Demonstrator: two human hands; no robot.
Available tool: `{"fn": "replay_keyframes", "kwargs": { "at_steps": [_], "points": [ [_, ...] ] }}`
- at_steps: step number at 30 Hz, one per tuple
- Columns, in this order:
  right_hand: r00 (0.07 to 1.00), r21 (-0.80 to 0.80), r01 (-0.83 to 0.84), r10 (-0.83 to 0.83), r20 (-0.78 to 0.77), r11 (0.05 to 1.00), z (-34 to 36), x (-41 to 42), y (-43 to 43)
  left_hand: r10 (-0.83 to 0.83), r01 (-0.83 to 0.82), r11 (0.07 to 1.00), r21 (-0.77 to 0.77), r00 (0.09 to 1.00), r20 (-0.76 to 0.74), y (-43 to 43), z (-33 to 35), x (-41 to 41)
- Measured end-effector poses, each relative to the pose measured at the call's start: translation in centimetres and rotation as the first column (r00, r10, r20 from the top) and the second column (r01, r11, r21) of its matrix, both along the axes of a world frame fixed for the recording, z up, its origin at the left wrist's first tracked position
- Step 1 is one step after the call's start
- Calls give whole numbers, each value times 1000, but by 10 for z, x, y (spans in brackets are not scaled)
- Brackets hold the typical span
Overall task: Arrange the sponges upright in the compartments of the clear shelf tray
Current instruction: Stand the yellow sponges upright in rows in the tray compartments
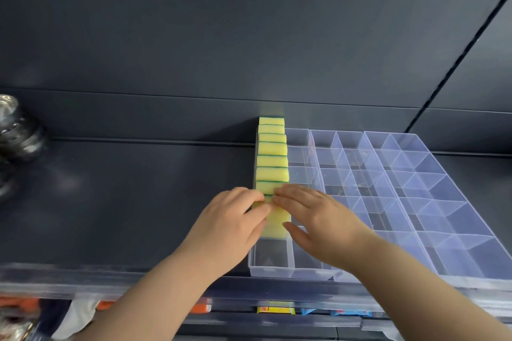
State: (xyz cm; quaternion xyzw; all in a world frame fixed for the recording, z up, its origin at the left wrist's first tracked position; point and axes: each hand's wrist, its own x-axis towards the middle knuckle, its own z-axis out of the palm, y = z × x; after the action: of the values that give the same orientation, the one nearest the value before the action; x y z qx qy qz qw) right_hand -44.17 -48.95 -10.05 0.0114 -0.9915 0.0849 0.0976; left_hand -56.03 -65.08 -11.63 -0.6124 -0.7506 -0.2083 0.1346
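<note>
Clear shelf trays (pixel 277 271) with many compartments lie on a dark shelf, right of centre. Several yellow sponges with green scouring edges (pixel 273 162) stand upright in a row down the leftmost column. The nearest sponge (pixel 275 223) is pinched between both hands over its compartment. My left hand (pixel 230 224) presses its left side. My right hand (pixel 315 216) holds its top and right side with fingers spread. The sponge's lower part is partly hidden by my fingers. One compartment in front of it holds nothing.
Shiny metal items (pixel 16 130) sit at the far left of the dark shelf (pixel 124 188). A clear shelf-edge strip (pixel 83 279) runs along the front, with coloured packages (pixel 274 310) on the shelf below. A dark back panel rises behind.
</note>
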Motion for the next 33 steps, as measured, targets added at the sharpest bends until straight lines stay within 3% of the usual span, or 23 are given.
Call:
{"fn": "replay_keyframes", "kwargs": {
  "at_steps": [3,5,7,12,18,24,28,33],
  "points": [
    [997,-159,65,-69,-18,985,2,10,-2,20,-20,1000,5,1000,7,1,12,4],
    [985,-346,143,-167,-41,927,11,21,1,47,-48,998,45,999,21,4,26,12],
    [967,-422,202,-248,-55,884,17,39,7,78,-80,993,90,997,21,11,39,25],
    [921,-359,306,-370,-122,882,34,116,39,97,-88,988,128,993,-65,52,62,87],
    [839,-342,503,-543,-24,793,30,262,93,-51,46,989,142,998,28,145,48,212],
    [755,-349,645,-639,150,680,15,388,147,-201,199,979,33,975,96,222,22,324],
    [707,-375,689,-690,158,620,25,432,186,-265,265,964,14,959,97,262,26,356],
    [636,-407,718,-769,54,565,48,461,251,-273,265,959,95,958,86,320,43,360]
  ]
}}
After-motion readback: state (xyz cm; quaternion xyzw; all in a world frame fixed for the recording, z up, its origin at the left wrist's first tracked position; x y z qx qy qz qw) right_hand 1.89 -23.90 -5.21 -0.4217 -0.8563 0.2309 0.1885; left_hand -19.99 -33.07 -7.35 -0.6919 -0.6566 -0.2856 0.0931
